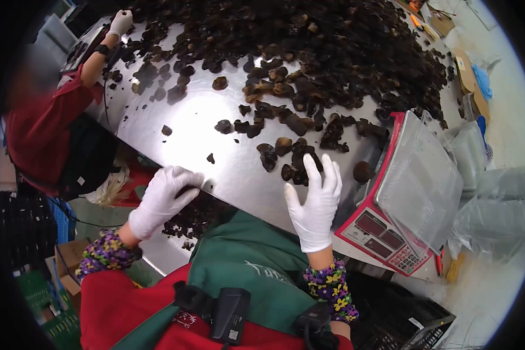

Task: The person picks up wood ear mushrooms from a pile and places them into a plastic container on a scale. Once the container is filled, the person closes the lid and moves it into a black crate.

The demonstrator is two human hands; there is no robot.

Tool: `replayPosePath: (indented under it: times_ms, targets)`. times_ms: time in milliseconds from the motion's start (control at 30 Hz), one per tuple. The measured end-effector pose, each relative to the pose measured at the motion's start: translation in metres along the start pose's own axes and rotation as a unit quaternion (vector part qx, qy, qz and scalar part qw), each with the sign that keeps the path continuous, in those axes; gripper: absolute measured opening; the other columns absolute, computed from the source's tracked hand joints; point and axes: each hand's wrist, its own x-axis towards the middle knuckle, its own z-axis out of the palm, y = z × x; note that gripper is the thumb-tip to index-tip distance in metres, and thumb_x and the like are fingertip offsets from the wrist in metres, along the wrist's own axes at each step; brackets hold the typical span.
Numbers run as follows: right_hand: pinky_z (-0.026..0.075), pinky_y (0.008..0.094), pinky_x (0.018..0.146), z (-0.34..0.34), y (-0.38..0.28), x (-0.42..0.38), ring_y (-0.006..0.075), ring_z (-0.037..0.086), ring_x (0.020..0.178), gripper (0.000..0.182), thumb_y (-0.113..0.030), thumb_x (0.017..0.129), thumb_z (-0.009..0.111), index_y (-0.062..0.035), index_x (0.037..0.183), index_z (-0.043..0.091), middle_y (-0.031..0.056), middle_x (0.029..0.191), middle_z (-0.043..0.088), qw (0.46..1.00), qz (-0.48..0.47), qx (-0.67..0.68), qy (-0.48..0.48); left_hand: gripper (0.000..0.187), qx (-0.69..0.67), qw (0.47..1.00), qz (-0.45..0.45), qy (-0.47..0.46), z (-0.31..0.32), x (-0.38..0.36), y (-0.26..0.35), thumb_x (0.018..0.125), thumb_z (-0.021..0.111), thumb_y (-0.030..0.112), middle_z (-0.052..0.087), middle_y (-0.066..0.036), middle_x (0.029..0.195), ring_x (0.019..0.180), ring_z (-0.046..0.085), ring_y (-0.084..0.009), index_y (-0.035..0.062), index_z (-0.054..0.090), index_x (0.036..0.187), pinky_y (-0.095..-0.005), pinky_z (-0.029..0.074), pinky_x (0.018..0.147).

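Dark brown wood ear mushrooms (297,125) lie scattered on a shiny metal table (175,134). My right hand (316,210), in a white glove, reaches over the near edge with its fingers spread, just by a small cluster of mushrooms (291,173). Nothing shows in its grasp. At the table's near edge is my left hand (166,198), also gloved in white. Its fingers are half bent, with a gap between thumb and fingers and nothing visible held. Dark scraps (195,219) lie below the edge beside it.
A large mushroom heap (309,41) covers the far side. A red-framed digital scale (385,233) stands at the right, with clear plastic bags (487,216) beyond. A co-worker in a red top (46,128) is at the left. Black crates (414,321) sit low at the right.
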Motion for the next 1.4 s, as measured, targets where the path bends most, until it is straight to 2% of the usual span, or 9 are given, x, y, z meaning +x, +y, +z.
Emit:
replayPosePath:
  times_ms: [100,267,500,600,667,867,1167,1300,1400]
  targets:
    - [0.031,0.0688,0.11,0.02,-0.008,0.014,0.0512,0.031,0.142,0.092,-0.053,0.077,0.08,-0.024,0.155,0.04,0.0212,0.156,0.034,0.997,-0.009,-0.059,-0.044,0.059,0.129,0.979,-0.043,0.15,0.025,0.017,0.0,0.083,0.077,0.023,0.053,-0.019,0.134,0.12,0.053,-0.0376,0.0111,0.056,0.136,-0.0488,0.044,0.101]
    - [0.032,0.0694,0.11,0.032,-0.021,0.031,0.0514,0.029,0.143,0.101,-0.058,0.072,0.081,-0.0282,0.157,0.036,0.0207,0.159,0.031,0.99,0.005,-0.101,-0.102,0.092,0.137,0.982,-0.075,0.105,0.068,0.051,0.012,0.082,0.078,0.041,0.038,-0.028,0.152,0.141,0.039,-0.0435,0.0046,0.034,0.154,-0.0543,0.031,0.116]
    - [0.04,0.0572,0.104,0.052,-0.016,0.041,0.0397,0.041,0.136,0.071,-0.048,0.076,0.081,-0.0247,0.14,0.059,0.0127,0.149,0.047,0.988,-0.025,-0.151,-0.037,0.097,0.049,0.977,-0.069,0.196,0.078,0.103,0.0,0.084,0.077,0.044,0.035,-0.031,0.155,0.144,0.036,-0.0439,0.0022,0.029,0.157,-0.0548,0.028,0.117]
    - [0.045,0.046,0.09,0.049,-0.014,0.033,0.0271,0.053,0.108,0.027,-0.029,0.079,0.079,-0.0196,0.103,0.073,0.0007,0.11,0.061,0.996,-0.024,-0.08,0.024,0.084,0.031,0.97,-0.068,0.232,0.075,0.102,-0.003,0.085,0.078,0.024,0.042,-0.031,0.15,0.137,0.046,-0.0441,-0.0005,0.034,0.153,-0.0493,0.038,0.112]
    - [0.046,0.0454,0.089,0.041,-0.014,0.021,0.0278,0.053,0.106,0.027,-0.029,0.079,0.079,-0.0193,0.103,0.073,0.001,0.108,0.061,0.996,-0.014,-0.09,0.009,0.072,0.031,0.955,-0.057,0.288,0.079,0.099,-0.006,0.084,0.073,0.006,0.049,-0.031,0.142,0.13,0.053,-0.0443,-0.0031,0.04,0.148,-0.0438,0.044,0.109]
    - [0.054,0.0376,0.061,0.037,-0.006,-0.001,0.0232,0.06,0.074,0.028,-0.022,0.077,0.08,-0.0198,0.103,0.07,0.0018,0.087,0.056,0.992,-0.042,-0.114,0.008,0.068,0.02,0.974,-0.024,0.224,0.072,0.053,0.004,0.084,0.071,0.01,0.045,-0.03,0.146,0.132,0.049,-0.0444,0.0049,0.046,0.147,-0.0483,0.041,0.109]
    - [0.054,0.0386,0.071,-0.144,-0.01,0.035,0.0254,0.064,0.085,0.04,-0.012,0.074,0.085,-0.016,0.112,0.074,0.006,0.095,0.064,0.974,-0.056,-0.119,0.182,0.054,-0.067,0.969,0.045,0.232,0.038,0.116,0.038,0.085,0.072,0.013,0.051,-0.023,0.14,0.129,0.051,-0.0409,0.0109,0.058,0.136,-0.0468,0.044,0.106]
    - [0.051,0.0403,0.085,-0.192,0.036,0.039,0.0291,0.063,0.099,0.038,-0.016,0.078,0.083,-0.0102,0.114,0.072,0.0093,0.104,0.064,0.978,0.08,-0.179,0.078,0.057,-0.081,0.978,0.103,0.165,0.044,0.201,0.043,0.089,0.073,0.022,0.047,-0.024,0.147,0.134,0.048,-0.0401,0.0121,0.054,0.142,-0.0443,0.042,0.11]
    - [0.048,0.0419,0.096,-0.193,0.056,0.032,0.0328,0.058,0.113,0.046,-0.021,0.078,0.083,-0.0116,0.121,0.069,0.0124,0.12,0.063,0.976,0.041,-0.204,0.059,0.078,0.016,0.988,0.074,0.132,0.06,0.261,0.058,0.085,0.077,0.047,0.044,-0.025,0.15,0.137,0.044,-0.0419,0.0168,0.045,0.15,-0.0498,0.039,0.112]
